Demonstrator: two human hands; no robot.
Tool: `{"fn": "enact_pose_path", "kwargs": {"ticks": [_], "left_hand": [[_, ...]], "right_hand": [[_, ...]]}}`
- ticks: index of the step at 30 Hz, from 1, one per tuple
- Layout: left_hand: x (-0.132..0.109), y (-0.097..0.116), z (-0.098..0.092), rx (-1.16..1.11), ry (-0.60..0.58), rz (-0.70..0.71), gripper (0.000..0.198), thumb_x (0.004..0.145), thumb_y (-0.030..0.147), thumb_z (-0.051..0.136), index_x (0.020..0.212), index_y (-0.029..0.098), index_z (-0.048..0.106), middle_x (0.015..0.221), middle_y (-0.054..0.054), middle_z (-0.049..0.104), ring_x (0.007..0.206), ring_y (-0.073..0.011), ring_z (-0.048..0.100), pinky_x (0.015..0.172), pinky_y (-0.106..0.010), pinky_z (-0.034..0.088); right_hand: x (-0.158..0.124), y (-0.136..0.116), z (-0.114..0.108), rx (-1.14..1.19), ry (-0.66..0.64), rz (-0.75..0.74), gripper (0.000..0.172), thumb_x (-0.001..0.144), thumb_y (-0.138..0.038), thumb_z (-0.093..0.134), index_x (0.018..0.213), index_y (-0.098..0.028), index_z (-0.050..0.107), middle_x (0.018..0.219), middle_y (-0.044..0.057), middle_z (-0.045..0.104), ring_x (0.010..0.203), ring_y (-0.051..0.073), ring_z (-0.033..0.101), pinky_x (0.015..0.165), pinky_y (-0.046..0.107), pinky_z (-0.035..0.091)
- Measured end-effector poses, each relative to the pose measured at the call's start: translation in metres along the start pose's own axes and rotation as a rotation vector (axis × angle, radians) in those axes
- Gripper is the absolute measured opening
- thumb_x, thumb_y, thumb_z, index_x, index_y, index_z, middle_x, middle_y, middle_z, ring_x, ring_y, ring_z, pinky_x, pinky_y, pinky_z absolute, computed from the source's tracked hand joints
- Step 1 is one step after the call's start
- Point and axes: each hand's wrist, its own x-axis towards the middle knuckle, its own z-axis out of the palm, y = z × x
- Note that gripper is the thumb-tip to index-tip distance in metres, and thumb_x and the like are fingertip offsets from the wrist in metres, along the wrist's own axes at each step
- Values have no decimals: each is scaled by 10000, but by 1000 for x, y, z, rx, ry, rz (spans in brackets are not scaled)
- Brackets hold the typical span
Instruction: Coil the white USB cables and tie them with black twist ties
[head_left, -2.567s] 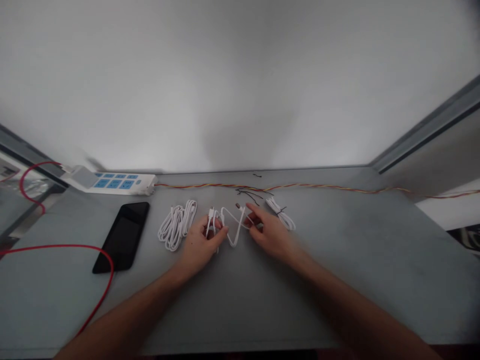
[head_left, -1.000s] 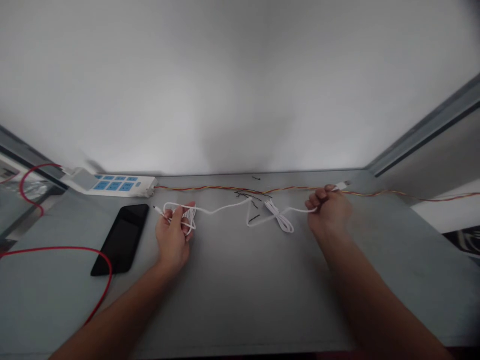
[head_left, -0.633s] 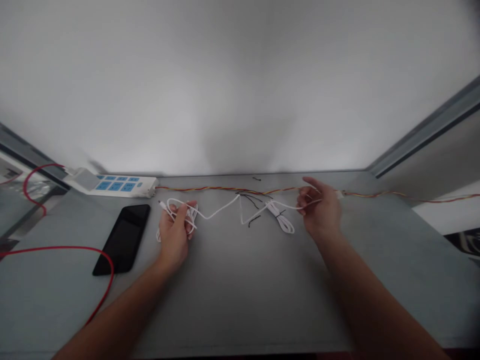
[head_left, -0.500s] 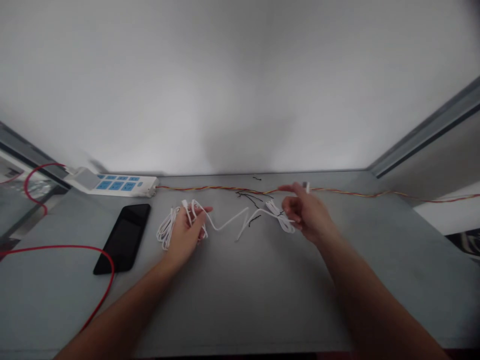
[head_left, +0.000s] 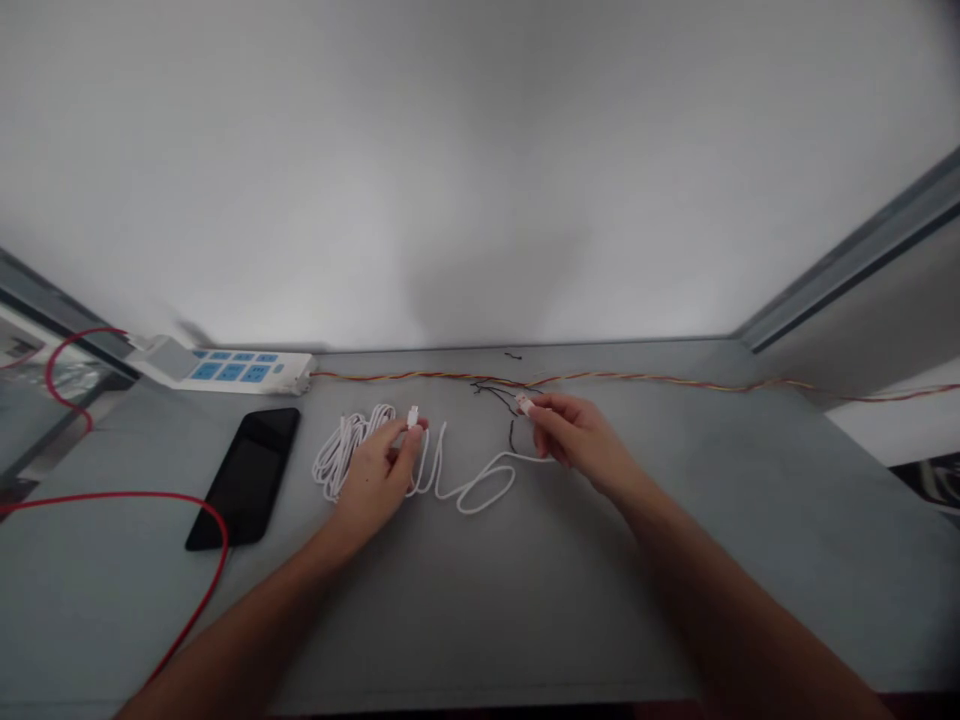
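We find the white USB cable [head_left: 472,512] slack on the grey tabletop [head_left: 480,620], to the right of the white power strip [head_left: 240,372] and nearer us than it, a single stretch running between the hands. The left hand [head_left: 379,470] has thumb and fingers clamped on the left plug [head_left: 413,417]; the right hand [head_left: 581,435], farther right of the strip, has thumb and forefinger clamped on the right plug [head_left: 524,403], its other fingers curled. We judge the main hazard to be the 1 loop in the slack: were the hands to part quickly, it could draw down into a kink or knot. The coiled white cord bundle [head_left: 337,460], on the strip's near right and partly behind the left hand, could in our view snag and be dragged along. The black twist tie [head_left: 512,435], right of the strip and close against the cord, might also be caught up. As to direction, the left plug points away from us, its long axis nearly square to the strip's; the right plug slants away and leftward. The cable's run lies broadly parallel to the strip. We cannot tell whether the 2 plugs share 1 cord, since the left hand hides part.
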Motion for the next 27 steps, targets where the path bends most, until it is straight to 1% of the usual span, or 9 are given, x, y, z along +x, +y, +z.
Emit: {"fn": "enact_pose_path", "kwargs": {"ticks": [2,5,7,10,12,14,20,24,27], "left_hand": [[1,-2,-1,-37,17,23,304,841,420,572,1013,192,675,628,5,639,326,-74,431,335,-194,305],[3,-2,-1,-88,-2,20,312,875,427,520,1025,193,663,581,21,614,306,-64,384,325,-185,282],[5,-1,-1,-99,-10,43,287,867,412,536,961,186,685,597,7,619,372,-78,461,362,-180,329],[7,2,-4,-73,-2,136,219,830,363,597,872,189,722,757,-47,670,599,-121,589,474,-185,421],[6,4,-6,-40,-9,212,175,813,322,622,865,206,742,853,-63,663,717,-141,607,539,-196,457],[5,5,-8,-22,-26,259,159,803,288,638,899,230,751,874,-53,634,689,-124,591,561,-201,474],[1,1,-11,115,-39,446,172,829,231,618,951,230,741,890,-41,668,593,-88,598,543,-194,495],[1,1,-12,229,38,631,152,837,185,617,934,211,731,862,-37,723,719,-124,667,654,-211,536],[0,0,-11,267,57,668,146,835,165,623,942,199,716,862,-40,729,765,-131,675,674,-206,537]], "right_hand": [[-2,-2,-1,-60,-37,-22,367,818,-542,568,837,-179,621,495,-45,547,371,64,335,372,201,226],[-3,-2,-2,-73,-137,-62,333,833,-509,568,850,-183,631,600,-25,581,449,74,395,425,207,285],[-3,-1,-3,-112,-161,-124,300,818,-482,601,843,-189,664,700,0,607,555,98,474,502,225,358],[-2,0,-5,-161,-159,-217,232,777,-438,665,830,-217,711,803,16,617,681,132,530,600,257,414],[-2,0,-5,-143,-182,-244,197,761,-412,690,830,-231,725,801,12,612,709,140,543,626,266,430],[-3,-1,-5,-119,-202,-245,176,752,-391,704,832,-236,729,788,10,619,713,142,556,632,269,443],[-4,0,-2,-203,-154,-345,137,746,-339,714,832,-235,733,817,25,668,691,133,584,574,241,449],[-3,1,-1,-236,-110,-456,113,762,-317,707,827,-228,733,801,27,681,661,121,602,539,220,456],[-3,3,0,-257,-62,-539,115,777,-319,700,841,-228,728,807,31,682,655,119,612,538,217,480]]}}
